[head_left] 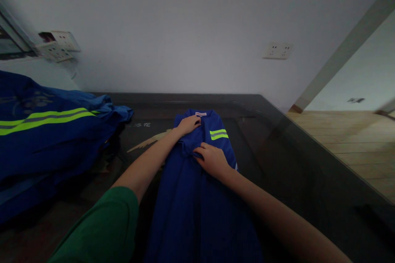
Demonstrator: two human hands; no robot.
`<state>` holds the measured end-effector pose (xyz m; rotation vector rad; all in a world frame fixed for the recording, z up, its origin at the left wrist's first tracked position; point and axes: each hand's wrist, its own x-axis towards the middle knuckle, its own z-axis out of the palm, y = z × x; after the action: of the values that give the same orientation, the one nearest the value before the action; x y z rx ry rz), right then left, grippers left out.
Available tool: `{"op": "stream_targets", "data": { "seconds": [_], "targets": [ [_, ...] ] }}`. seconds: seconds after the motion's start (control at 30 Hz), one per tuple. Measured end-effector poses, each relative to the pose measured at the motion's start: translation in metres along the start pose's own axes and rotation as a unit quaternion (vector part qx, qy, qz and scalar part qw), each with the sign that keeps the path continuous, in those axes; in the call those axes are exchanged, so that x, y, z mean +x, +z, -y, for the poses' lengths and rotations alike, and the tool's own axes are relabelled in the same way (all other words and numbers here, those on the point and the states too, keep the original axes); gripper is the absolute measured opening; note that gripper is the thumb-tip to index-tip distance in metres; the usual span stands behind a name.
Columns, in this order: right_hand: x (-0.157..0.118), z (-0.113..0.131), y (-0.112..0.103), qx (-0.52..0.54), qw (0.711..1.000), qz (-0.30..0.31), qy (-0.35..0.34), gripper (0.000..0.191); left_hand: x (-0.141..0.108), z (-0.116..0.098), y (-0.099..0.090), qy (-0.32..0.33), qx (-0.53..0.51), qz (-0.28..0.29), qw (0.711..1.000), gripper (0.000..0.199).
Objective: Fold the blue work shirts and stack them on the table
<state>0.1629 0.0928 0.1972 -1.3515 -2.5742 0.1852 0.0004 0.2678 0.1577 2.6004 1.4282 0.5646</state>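
- Blue cloth jacket (182, 193), long, softly creased, reflective-striped, lies mid-desk (268, 156).
- Left hand (189, 124) curls near its collar (212, 113), grip unclear; right hand (211, 159) pinches folded cloth.
- Smooth dark surface stretches toward the slanting right edge.

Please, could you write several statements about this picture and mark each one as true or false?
1. Both hands, left and right, touch the blue garment. True.
2. A white label shows at the garment's collar. True.
3. The left hand is farther from the collar than the right. False: the left hand is nearer to it.
4. More blue clothing lies at the left of the picture. True.
5. The person wears red. False: the visible sleeve is green.
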Motion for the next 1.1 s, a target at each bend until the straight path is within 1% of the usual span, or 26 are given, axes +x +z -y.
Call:
{"op": "stream_targets", "data": {
  "seconds": [0.07, 0.13, 0.2, 0.23, 0.3, 0.33, 0.4, 0.47, 0.53, 0.6, 0.67, 0.77, 0.83, 0.9, 0.93, 1.03, 1.1],
  "targets": [
    [-0.002, -0.001, 0.001, 0.013, 1.000, 0.007, -0.011, 0.023, -0.001, -0.001, -0.002, -0.009, 0.011, 0.013, 1.000, 0.011],
    [-0.002, -0.004, 0.001, 0.042, 0.999, 0.003, -0.032, 0.029, 0.000, -0.003, -0.006, -0.019, 0.020, 0.026, 0.999, 0.011],
    [0.001, -0.012, -0.002, 0.082, 0.995, -0.011, -0.049, 0.035, 0.000, -0.007, -0.013, -0.028, 0.027, 0.030, 0.999, 0.017],
    [0.005, -0.019, -0.005, 0.102, 0.993, -0.022, -0.052, 0.036, -0.001, -0.011, -0.017, -0.044, 0.030, 0.028, 0.998, 0.021],
    [0.020, -0.039, -0.011, 0.127, 0.990, -0.053, -0.034, 0.033, -0.003, -0.020, -0.025, -0.095, 0.038, 0.027, 0.994, 0.025],
    [0.031, -0.052, -0.013, 0.127, 0.989, -0.069, -0.012, 0.032, -0.006, -0.026, -0.028, -0.124, 0.043, 0.033, 0.991, 0.025],
    [0.055, -0.081, -0.017, 0.090, 0.991, -0.087, 0.048, 0.030, -0.014, -0.036, -0.034, -0.170, 0.052, 0.058, 0.982, 0.027],
    [0.079, -0.107, -0.017, 0.031, 0.991, -0.085, 0.094, 0.030, -0.023, -0.046, -0.036, -0.203, 0.064, 0.092, 0.973, 0.035],
    [0.098, -0.126, -0.013, -0.004, 0.992, -0.074, 0.104, 0.032, -0.032, -0.054, -0.035, -0.226, 0.074, 0.112, 0.965, 0.038],
    [0.113, -0.137, -0.008, -0.012, 0.993, -0.063, 0.098, 0.032, -0.040, -0.059, -0.033, -0.229, 0.073, 0.112, 0.964, 0.035],
    [0.122, -0.143, -0.002, -0.021, 0.993, -0.054, 0.099, 0.032, -0.044, -0.062, -0.031, -0.219, 0.063, 0.092, 0.969, 0.030],
    [0.130, -0.151, 0.004, -0.030, 0.991, -0.049, 0.118, 0.033, -0.047, -0.062, -0.033, -0.201, 0.055, 0.042, 0.977, 0.027],
    [0.134, -0.158, 0.005, -0.031, 0.989, -0.050, 0.135, 0.034, -0.046, -0.059, -0.036, -0.186, 0.058, 0.003, 0.981, 0.028],
    [0.136, -0.164, 0.004, -0.030, 0.987, -0.053, 0.149, 0.034, -0.045, -0.055, -0.037, -0.185, 0.067, -0.022, 0.980, 0.027],
    [0.136, -0.167, 0.003, -0.030, 0.986, -0.053, 0.154, 0.034, -0.045, -0.052, -0.037, -0.189, 0.072, -0.021, 0.979, 0.026],
    [0.136, -0.173, 0.002, -0.029, 0.986, -0.050, 0.158, 0.030, -0.047, -0.047, -0.030, -0.206, 0.087, 0.011, 0.975, 0.027],
    [0.134, -0.174, 0.002, -0.031, 0.985, -0.051, 0.161, 0.026, -0.050, -0.045, -0.025, -0.214, 0.096, 0.021, 0.972, 0.029]
  ]
}}
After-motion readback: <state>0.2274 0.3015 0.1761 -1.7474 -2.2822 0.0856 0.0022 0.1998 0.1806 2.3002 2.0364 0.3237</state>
